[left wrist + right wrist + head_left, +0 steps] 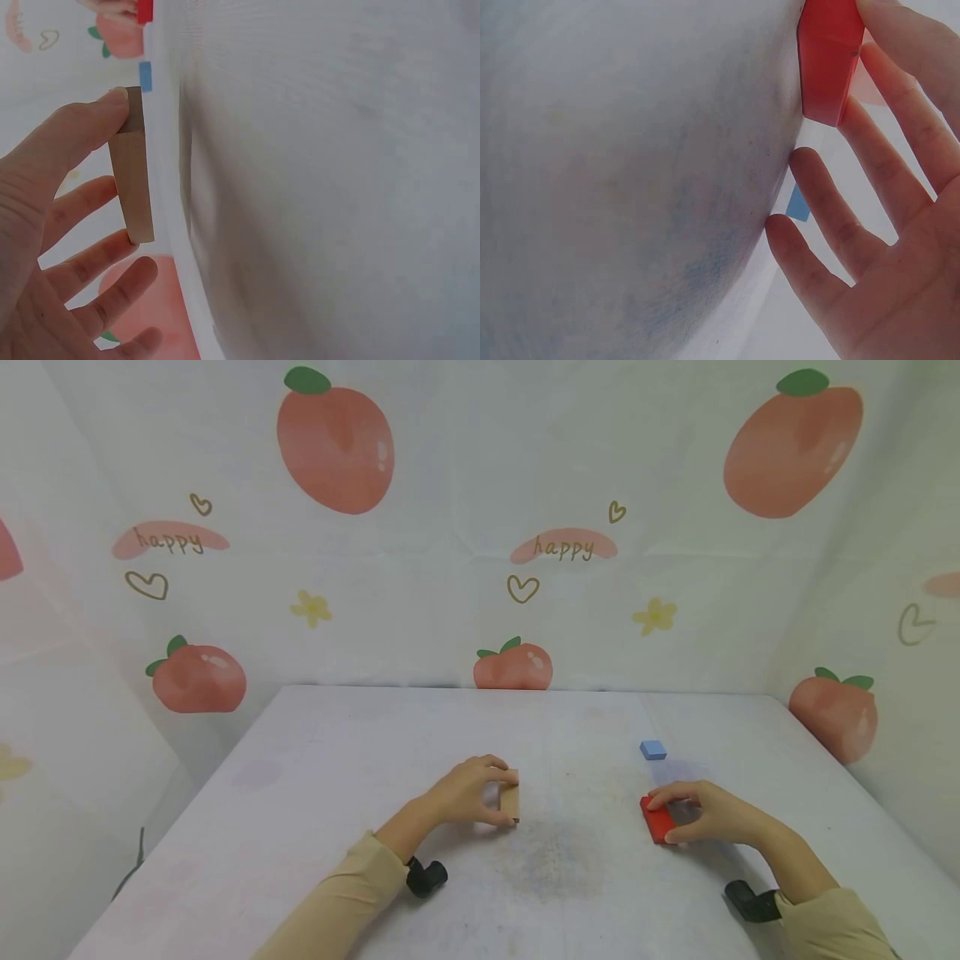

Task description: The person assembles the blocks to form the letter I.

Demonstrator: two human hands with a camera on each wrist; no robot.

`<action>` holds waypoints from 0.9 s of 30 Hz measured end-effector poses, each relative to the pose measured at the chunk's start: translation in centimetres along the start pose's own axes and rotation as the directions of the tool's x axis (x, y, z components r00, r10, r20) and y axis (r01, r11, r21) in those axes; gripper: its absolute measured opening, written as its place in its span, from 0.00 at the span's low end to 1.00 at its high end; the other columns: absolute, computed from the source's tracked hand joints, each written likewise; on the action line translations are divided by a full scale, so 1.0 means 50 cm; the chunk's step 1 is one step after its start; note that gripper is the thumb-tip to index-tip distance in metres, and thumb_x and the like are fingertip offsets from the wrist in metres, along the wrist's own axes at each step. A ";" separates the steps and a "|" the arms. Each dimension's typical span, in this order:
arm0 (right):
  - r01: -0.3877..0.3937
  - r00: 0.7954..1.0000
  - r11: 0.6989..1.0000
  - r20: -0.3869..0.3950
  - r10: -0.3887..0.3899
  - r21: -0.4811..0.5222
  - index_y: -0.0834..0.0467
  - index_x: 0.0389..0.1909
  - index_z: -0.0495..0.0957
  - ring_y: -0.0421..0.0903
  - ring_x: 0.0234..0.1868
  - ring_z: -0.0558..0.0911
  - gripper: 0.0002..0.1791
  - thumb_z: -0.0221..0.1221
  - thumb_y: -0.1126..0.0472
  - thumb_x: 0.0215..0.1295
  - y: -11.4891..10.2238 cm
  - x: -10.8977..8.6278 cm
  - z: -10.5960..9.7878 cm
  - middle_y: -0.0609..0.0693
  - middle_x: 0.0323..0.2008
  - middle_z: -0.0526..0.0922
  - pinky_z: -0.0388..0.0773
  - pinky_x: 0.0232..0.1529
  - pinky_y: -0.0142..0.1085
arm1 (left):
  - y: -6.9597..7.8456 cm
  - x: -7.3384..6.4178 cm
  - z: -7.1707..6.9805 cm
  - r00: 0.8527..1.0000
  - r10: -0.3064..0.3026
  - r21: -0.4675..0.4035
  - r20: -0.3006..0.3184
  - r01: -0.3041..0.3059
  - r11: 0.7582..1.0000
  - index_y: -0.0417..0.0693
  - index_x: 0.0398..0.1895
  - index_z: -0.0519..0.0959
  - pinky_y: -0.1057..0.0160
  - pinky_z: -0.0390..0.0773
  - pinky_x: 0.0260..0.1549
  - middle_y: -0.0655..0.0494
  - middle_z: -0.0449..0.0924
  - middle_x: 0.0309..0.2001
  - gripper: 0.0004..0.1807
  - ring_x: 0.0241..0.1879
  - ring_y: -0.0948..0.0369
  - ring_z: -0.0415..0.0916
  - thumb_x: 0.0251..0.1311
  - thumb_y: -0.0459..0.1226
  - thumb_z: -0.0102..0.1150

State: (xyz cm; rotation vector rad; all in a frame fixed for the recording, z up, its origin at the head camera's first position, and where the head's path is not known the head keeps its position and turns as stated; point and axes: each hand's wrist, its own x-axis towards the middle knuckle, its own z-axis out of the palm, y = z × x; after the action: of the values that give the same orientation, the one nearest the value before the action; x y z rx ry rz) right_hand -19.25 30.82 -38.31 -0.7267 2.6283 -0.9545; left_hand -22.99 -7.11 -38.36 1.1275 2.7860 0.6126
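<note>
So the left hand [472, 792] has a wood block [510, 799] pinched by its two ends, thumb on the near one and fingers on the far one. In the left wrist view the last two fingers are off the block, kinda spread out. The right hand [712, 814] is doing much the same with a red block [658, 820]: thumb at the near end, fingertips at the far end, ring and little fingers fanned out clear of it. Honestly can't tell if either block is touching the counter [585, 735] or just off it.

The two blocks are well apart, wood one to the left, red one to the right. Past the red one, toward the back, a small blue block [653, 750] lies flat on the counter.

Each wrist has a black gadget on it, left one [427, 878] and right one [750, 902], right by tan sleeves [360, 881]. There's a greyish smudge [555, 860] on the counter between the arms, and behind everything a white backdrop [450, 460] with peachy fruit, hearts, yellow flowers and "happy" on it.
</note>
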 end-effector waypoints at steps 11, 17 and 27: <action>-0.010 1.000 1.000 -0.004 0.010 -0.009 0.53 0.43 0.80 0.24 0.49 0.68 0.18 0.68 0.56 0.50 0.003 0.000 0.002 0.64 0.54 0.77 0.69 0.49 0.63 | 0.011 0.018 0.008 1.000 0.021 -0.004 0.007 -0.021 1.000 0.52 0.55 0.77 0.51 0.69 0.58 0.49 0.73 0.57 0.29 0.57 0.53 0.70 0.47 0.49 0.69; -0.011 1.000 1.000 -0.004 0.011 -0.013 0.52 0.43 0.80 0.23 0.49 0.68 0.17 0.68 0.56 0.50 0.006 0.001 0.003 0.64 0.55 0.77 0.69 0.49 0.63 | 0.014 0.027 0.015 1.000 0.016 0.009 0.019 -0.016 1.000 0.53 0.55 0.77 0.52 0.70 0.57 0.51 0.73 0.57 0.29 0.57 0.53 0.70 0.47 0.50 0.69; -0.040 0.999 0.998 -0.011 0.040 -0.047 0.50 0.43 0.80 0.52 0.53 0.73 0.18 0.68 0.55 0.50 0.005 0.003 0.003 0.63 0.54 0.77 0.72 0.50 0.59 | 0.022 0.043 0.019 1.000 0.008 0.015 0.022 -0.009 1.000 0.53 0.55 0.77 0.54 0.71 0.57 0.51 0.73 0.57 0.29 0.57 0.54 0.71 0.48 0.50 0.68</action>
State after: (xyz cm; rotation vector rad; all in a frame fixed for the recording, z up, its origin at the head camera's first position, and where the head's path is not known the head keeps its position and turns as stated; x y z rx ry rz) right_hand -19.40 30.83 -38.59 -0.6792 2.6723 -0.8904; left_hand -23.66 -4.60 -38.64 1.1427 2.7736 0.5769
